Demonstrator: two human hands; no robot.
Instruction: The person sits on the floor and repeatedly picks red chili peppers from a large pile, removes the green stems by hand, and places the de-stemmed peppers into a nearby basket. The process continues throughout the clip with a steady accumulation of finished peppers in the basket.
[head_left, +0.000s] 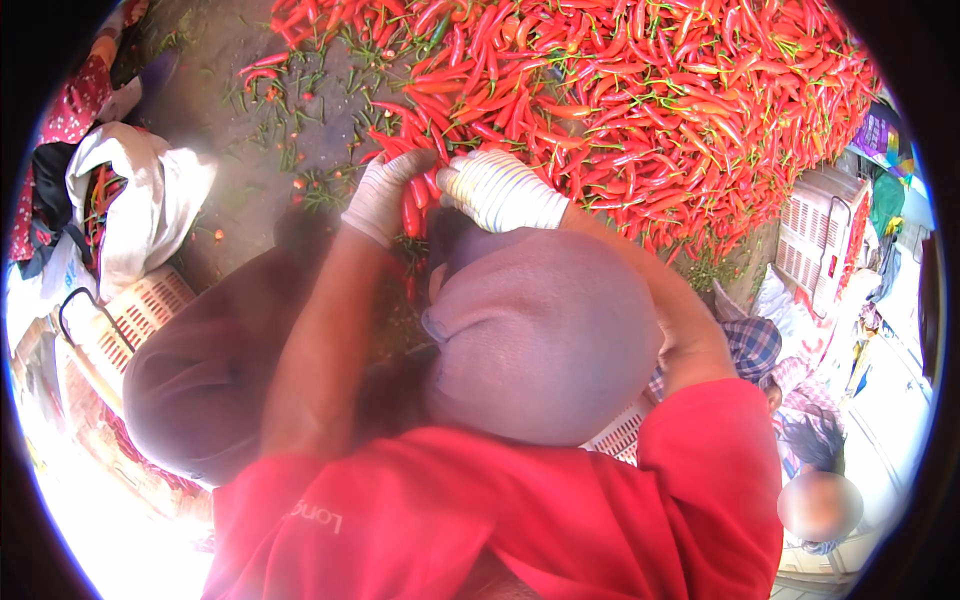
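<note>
Both hands wear light knitted gloves and sit close together above my knees, at the lower left edge of a large pile of red chili peppers (660, 112). My left hand (386, 191) has its fingers curled round several red chili peppers (412, 206), whose tips hang below its palm. Just to the right, my right hand (502, 191), in a striped glove, is bent inward with its fingertips hidden against the peppers, so its hold on any one of them cannot be told. Green stems (322, 191) and small red bits are scattered on the dark ground to the left.
A white sack (139, 217) with peppers inside stands at the left, above a slatted plastic crate (154, 300). Another plastic crate (817, 232) is at the right of the pile. One person in red patterned clothing (71, 112) is at upper left; other people are at lower right.
</note>
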